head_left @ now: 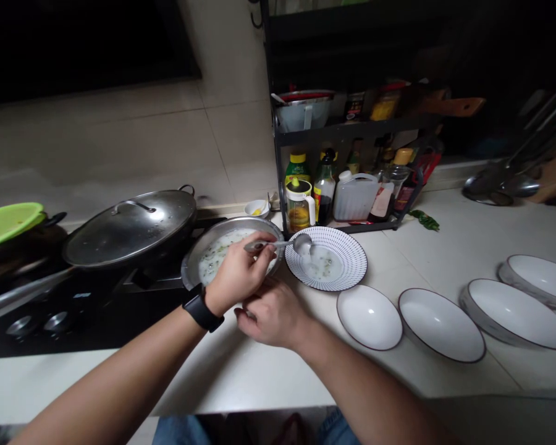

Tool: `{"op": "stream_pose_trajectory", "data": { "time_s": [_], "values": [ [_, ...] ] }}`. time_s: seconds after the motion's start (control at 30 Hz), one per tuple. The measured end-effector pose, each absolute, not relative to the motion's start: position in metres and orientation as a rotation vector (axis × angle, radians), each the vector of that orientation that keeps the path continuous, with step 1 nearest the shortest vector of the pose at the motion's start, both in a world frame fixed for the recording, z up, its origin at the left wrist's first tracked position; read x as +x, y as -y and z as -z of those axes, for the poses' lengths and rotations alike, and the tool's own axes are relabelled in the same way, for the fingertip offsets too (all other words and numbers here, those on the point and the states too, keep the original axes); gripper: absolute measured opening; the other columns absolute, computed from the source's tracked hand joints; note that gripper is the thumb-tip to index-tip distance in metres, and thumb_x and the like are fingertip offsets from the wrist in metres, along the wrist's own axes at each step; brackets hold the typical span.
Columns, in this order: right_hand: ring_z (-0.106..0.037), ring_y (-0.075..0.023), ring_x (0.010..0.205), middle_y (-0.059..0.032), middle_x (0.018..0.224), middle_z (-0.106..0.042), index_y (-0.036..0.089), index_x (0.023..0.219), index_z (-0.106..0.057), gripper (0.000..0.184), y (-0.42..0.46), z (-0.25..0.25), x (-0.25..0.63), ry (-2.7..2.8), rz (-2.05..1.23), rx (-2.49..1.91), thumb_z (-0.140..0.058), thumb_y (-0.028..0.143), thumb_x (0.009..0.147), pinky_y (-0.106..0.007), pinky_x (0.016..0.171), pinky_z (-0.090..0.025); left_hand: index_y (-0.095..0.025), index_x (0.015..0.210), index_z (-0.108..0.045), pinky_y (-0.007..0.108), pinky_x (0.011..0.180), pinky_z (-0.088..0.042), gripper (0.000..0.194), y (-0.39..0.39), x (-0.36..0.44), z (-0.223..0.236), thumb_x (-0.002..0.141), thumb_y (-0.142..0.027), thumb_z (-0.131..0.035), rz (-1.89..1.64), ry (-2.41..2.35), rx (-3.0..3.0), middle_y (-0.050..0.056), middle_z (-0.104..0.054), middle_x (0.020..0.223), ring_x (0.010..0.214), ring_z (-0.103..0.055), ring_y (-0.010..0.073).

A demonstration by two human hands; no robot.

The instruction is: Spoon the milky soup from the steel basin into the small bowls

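Logging left to right from my feed. Far left, a green dish [9, 222] sits near a lidded wok [130, 225] on the hob. Next to the wok, a steel pan [229, 224] holds pale soup [217, 259] flecked with green.

The left hand [236, 272], with a black watch [202, 312] on its wrist, is clenched around a spoon [302, 244], whose bowl is out over the far edge of a striped plate [347, 253]. That plate holds a shallow pool of similar soup. The right hand [273, 318] is curled just near the left wrist. Nothing shows in it, but I cannot tell whether it is gripping anything.

Further right, four white dishes [440, 324] lie on the counter [120, 386], with bottles [324, 194] on a rack [333, 131] behind.

Risks, as I read them: soup dripping between pan and plate if the spoon tips early — and the pan could shift, since it sits close to the hob's edge, if a wrist knocks it.
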State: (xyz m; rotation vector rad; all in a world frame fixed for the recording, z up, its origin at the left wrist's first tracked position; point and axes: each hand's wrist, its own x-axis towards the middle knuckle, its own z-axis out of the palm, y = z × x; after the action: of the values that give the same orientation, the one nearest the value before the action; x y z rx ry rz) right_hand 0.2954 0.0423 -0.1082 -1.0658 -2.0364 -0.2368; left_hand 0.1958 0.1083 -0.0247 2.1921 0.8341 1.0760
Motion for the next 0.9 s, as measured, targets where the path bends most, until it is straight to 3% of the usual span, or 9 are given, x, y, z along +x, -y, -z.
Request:
{"op": "stream_pose_trajectory", "data": {
  "time_s": [0.2,0.3,0.43,0.57,0.9],
  "values": [
    [-0.060,-0.0217,0.068,-0.0047,0.067,-0.068,0.021,0.070,-0.073,0.014,-0.043,0.107,0.295,2.025,0.254,-1.067,-0.070,0.030,0.080,-0.037,0.067,-0.046,-0.020,0.108,-0.071,0.033,0.083,-0.061,0.017,-0.102,0.179,0.026,0.096,-0.020,-0.059,-1.032,-0.529,2.594,0.009,-0.080,0.100,0.091,-0.077,0.0218],
    [-0.060,-0.0234,0.075,-0.0059,0.070,-0.068,0.020,0.070,-0.071,0.020,-0.042,0.106,0.296,2.054,0.250,-1.054,-0.067,0.031,0.086,-0.039,0.070,-0.046,-0.019,0.113,-0.068,0.030,0.078,-0.061,0.018,-0.105,0.164,0.031,0.098,-0.026,-0.062,-1.183,-0.756,2.375,0.009,-0.079,0.100,0.087,-0.079,0.0215],
    [-0.054,-0.0220,0.076,-0.0046,0.070,-0.063,0.020,0.067,-0.066,0.030,-0.041,0.107,0.297,2.080,0.217,-1.050,-0.062,0.033,0.094,-0.038,0.069,-0.042,-0.017,0.111,-0.066,0.028,0.069,-0.061,0.023,-0.119,0.141,0.035,0.098,-0.036,-0.062,-1.381,-1.111,2.050,0.007,-0.078,0.085,0.079,-0.080,0.0221],
    [-0.052,-0.0210,0.077,-0.0034,0.069,-0.060,0.021,0.067,-0.064,0.030,-0.041,0.108,0.298,2.080,0.195,-1.036,-0.062,0.032,0.095,-0.037,0.070,-0.040,-0.017,0.106,-0.066,0.028,0.066,-0.059,0.025,-0.134,0.124,0.038,0.095,-0.039,-0.061,-1.347,-1.347,2.052,0.005,-0.077,0.078,0.075,-0.079,0.0229],
    [-0.053,-0.0200,0.076,-0.0033,0.068,-0.060,0.020,0.066,-0.063,0.030,-0.041,0.108,0.298,2.070,0.205,-1.027,-0.062,0.030,0.095,-0.037,0.070,-0.040,-0.019,0.104,-0.065,0.031,0.067,-0.058,0.026,-0.141,0.130,0.061,0.091,-0.041,-0.063,-1.235,-1.329,2.019,0.007,-0.077,0.075,0.076,-0.080,0.0258]
  ]
}}
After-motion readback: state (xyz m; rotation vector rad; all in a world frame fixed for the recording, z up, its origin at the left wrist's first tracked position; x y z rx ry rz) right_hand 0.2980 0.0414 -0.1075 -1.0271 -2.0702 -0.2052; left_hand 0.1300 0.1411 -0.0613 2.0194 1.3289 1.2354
